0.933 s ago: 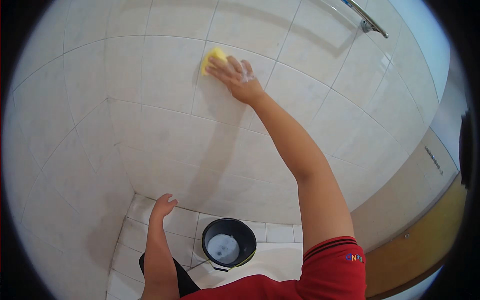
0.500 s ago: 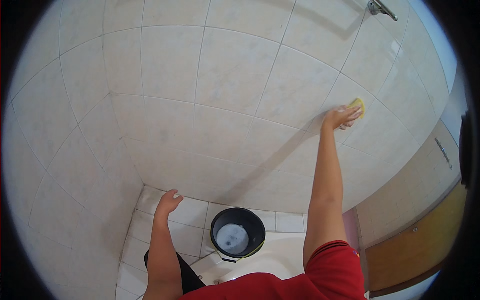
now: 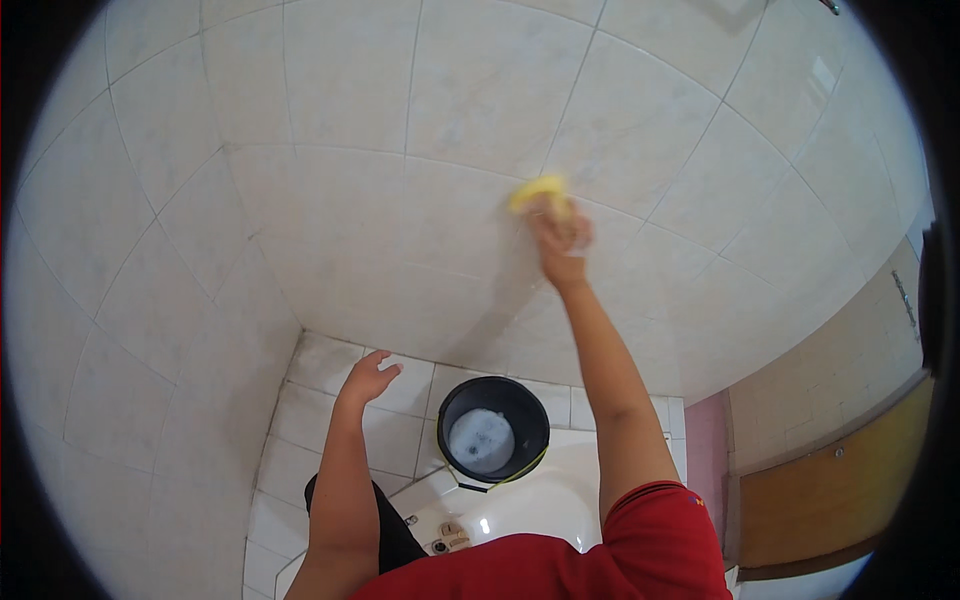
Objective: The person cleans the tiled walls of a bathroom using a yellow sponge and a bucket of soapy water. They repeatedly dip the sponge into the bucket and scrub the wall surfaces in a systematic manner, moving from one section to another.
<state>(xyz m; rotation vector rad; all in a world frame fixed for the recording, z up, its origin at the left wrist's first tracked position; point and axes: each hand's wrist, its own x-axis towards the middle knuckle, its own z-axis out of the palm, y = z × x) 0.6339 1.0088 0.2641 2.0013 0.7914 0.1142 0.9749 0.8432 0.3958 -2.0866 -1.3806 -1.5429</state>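
A yellow sponge (image 3: pixel 538 190) is pressed to the tiled wall (image 3: pixel 480 90), held in my right hand (image 3: pixel 562 238). Motion smears the sponge and the fingers around it. My left hand (image 3: pixel 370 379) hangs free above the tiled ledge, its fingers loosely apart with nothing in them. Between my arms stands a black bucket (image 3: pixel 493 392) with a yellow-green rim line and a wire handle. Whitish suds (image 3: pixel 482 441) lie in its bottom.
Below the bucket curves a white bathtub (image 3: pixel 560 490), with a beige fitting (image 3: pixel 453 536) near its left end. A side wall (image 3: pixel 130 330) rises at the left. At the right is a brown wooden door (image 3: pixel 835 500); a metal fixture (image 3: pixel 830 6) juts out at the top right.
My right hand has swept the sponge leftward across the wall. The view has shifted slightly, so the bucket and my left hand appear a little higher and further right.
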